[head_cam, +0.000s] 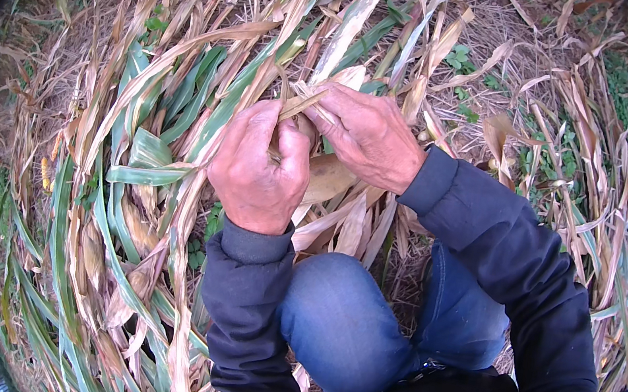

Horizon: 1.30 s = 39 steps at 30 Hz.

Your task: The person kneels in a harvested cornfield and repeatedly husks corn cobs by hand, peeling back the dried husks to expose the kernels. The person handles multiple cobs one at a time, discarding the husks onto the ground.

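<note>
Both of my hands meet over cut corn stalks on the ground. My left hand (261, 164) is closed on dry corn husk, its thumb and forefinger near the husk's upper end. Just to the right, my right hand (365, 134) pinches pale strips of the same dry corn husk (303, 104) between thumb and fingers. Whether an ear lies inside the husk is hidden by my hands. A broad tan husk leaf (328, 180) hangs below my fingers.
Cut corn stalks with green and dry leaves (143, 172) lie thickly on the left. Husked-over ears (137, 231) rest among them, and a bare yellow cob (45, 173) shows at far left. My bent knee (344, 320) is close below my hands. More stalks (591, 151) lie right.
</note>
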### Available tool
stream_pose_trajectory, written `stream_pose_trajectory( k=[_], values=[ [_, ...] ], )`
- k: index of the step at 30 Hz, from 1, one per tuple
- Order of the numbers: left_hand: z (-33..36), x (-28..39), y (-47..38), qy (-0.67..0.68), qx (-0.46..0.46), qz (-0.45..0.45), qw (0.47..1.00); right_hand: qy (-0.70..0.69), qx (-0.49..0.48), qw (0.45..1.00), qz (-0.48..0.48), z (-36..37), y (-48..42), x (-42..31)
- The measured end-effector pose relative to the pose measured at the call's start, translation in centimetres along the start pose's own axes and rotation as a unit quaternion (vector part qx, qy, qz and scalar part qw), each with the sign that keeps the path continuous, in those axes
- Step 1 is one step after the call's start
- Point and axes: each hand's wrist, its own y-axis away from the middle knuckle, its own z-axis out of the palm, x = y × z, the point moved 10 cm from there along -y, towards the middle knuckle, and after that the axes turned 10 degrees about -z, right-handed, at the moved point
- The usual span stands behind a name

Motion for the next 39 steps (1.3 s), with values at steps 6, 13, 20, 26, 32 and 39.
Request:
stream_pose_trajectory(
  k=[6,13,20,26,32,39],
  values=[
    [-1.1,-2.9,1.0,0.066,0.029,-0.111,0.991,0.051,-0.009,0.999,-0.015,0.1,-0.4,-1.1],
    [1.8,-10.8,3.9,0.416,0.034,-0.399,0.817,0.098,-0.002,0.995,-0.018,-0.3,-0.8,-0.8],
    [4.1,-13.9,6.0,0.566,0.030,-0.480,0.670,0.086,-0.067,0.993,0.033,0.9,-0.6,0.5],
    [4.7,-14.3,6.5,0.595,0.031,-0.478,0.646,0.111,-0.023,0.994,0.012,0.8,-0.7,-0.4],
    [3.9,-13.5,6.2,0.557,0.064,-0.478,0.676,0.082,-0.057,0.995,-0.004,1.8,-0.1,-0.1],
    [2.9,-11.4,4.8,0.513,0.064,-0.419,0.747,0.056,-0.021,0.998,-0.037,1.9,0.1,-0.3]
  ],
)
